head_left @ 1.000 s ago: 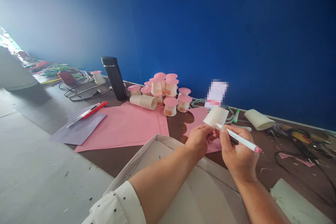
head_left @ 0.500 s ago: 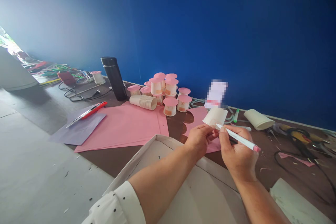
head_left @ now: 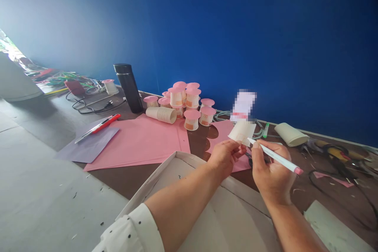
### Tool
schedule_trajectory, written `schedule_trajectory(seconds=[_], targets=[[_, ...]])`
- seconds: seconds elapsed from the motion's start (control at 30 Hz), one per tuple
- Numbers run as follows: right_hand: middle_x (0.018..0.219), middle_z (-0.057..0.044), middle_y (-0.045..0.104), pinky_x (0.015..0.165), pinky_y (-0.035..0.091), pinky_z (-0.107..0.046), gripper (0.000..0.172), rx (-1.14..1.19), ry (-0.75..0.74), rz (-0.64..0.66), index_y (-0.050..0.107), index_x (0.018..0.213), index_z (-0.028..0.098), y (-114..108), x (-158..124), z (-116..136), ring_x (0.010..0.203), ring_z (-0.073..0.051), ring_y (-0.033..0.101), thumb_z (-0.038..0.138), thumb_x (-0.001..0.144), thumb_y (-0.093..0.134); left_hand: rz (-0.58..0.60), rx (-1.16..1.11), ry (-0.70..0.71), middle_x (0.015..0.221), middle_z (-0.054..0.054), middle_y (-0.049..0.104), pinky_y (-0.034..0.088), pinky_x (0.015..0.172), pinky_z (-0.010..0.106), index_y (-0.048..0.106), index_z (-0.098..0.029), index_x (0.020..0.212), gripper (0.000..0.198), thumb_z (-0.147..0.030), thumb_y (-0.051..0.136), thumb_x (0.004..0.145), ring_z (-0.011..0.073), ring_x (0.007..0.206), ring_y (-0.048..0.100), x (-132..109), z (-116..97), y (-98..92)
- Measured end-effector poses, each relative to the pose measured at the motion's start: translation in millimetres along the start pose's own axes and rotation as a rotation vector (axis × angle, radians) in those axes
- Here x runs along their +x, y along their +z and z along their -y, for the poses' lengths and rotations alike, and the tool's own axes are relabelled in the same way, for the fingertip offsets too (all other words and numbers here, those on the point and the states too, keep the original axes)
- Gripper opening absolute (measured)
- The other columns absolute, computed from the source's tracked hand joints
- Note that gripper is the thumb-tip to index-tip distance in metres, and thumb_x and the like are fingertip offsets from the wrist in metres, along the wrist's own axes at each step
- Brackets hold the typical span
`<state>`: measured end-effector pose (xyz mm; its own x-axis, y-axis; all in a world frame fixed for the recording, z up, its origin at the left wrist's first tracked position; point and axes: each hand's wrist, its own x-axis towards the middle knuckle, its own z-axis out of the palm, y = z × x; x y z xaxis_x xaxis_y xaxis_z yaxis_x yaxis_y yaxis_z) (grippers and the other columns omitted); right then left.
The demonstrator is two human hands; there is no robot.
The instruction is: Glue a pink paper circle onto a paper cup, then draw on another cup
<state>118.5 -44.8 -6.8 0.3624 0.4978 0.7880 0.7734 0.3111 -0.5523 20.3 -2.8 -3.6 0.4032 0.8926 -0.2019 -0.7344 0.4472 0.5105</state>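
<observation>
My left hand (head_left: 226,156) is closed on a white paper cup (head_left: 242,132), gripping it near its lower edge. Faint marks show on the cup's side. In my right hand (head_left: 271,169) is a white marker pen (head_left: 277,155) with a pink end, its tip at or very near the cup's right side. Whether the tip touches the cup, I cannot tell. Beyond my hands, several paper cups with pink round tops (head_left: 192,120) stand in a stacked group. A nested stack of plain paper cups (head_left: 161,115) lies on its side in front of them.
Pink paper sheets (head_left: 132,141) lie left of centre, with a red utility knife (head_left: 102,126) on purple paper (head_left: 91,145). A black flask (head_left: 129,88) stands behind. A white box lid (head_left: 177,193) lies under my forearms. Cables and a lying cup (head_left: 291,134) are at right.
My right hand has shifted slightly to the right with the marker, and the tip has moved toward the cup's right edge. My left hand and the cup have stayed nearly still.
</observation>
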Motion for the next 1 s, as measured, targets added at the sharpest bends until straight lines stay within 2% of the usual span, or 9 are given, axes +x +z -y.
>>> schedule_trajectory(seconds=[0.5, 1.0], targets=[[0.083, -0.008, 0.065, 0.07, 0.052, -0.032, 0.017, -0.052, -0.053, 0.033, 0.062, 0.088, 0.015, 0.9, 0.1, 5.2, 0.077, -0.018, 0.063, 0.031, 0.082, 0.059, 0.032, 0.039, 0.001, 0.062, 0.003, 0.057, 0.046, 0.074, 0.025, 0.062, -0.009, 0.063, 0.012, -0.015, 0.072, 0.063, 0.0092, 0.062, 0.055, -1.4, 0.3, -0.1], [0.083, -0.009, 0.067, 0.069, 0.052, -0.031, 0.019, -0.105, -0.046, 0.026, 0.062, 0.088, 0.015, 0.6, -0.2, 5.2, 0.077, -0.019, 0.064, 0.033, 0.082, 0.058, 0.014, 0.035, -0.004, 0.063, 0.004, 0.056, 0.046, 0.075, 0.024, 0.06, -0.009, 0.062, 0.015, -0.015, 0.073, 0.062, 0.0093, 0.062, 0.055, 0.4, 0.9, -1.2]])
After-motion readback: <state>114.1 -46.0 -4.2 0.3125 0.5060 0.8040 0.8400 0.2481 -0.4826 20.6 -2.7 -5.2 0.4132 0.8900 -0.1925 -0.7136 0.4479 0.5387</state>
